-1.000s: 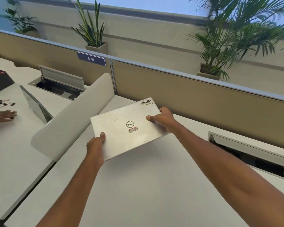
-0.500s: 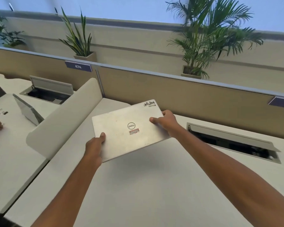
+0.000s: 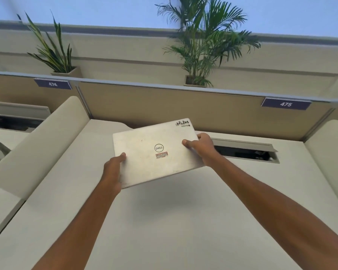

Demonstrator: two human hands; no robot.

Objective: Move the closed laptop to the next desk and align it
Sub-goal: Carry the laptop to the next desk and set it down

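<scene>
While both hands grip its edges, laptop (image 3: 154, 151) hovers above desk (image 3: 164, 221).

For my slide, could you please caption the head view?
Both hands, left hand and right hand, hold a closed silver laptop above the white desk marked 475.

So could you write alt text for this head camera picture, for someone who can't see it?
Two bare hands hold a closed silver laptop above a pale desk, the left hand at its near left corner and the right hand on its right edge. Behind stand a tan partition numbered 474 and 475 and two potted plants.
</scene>
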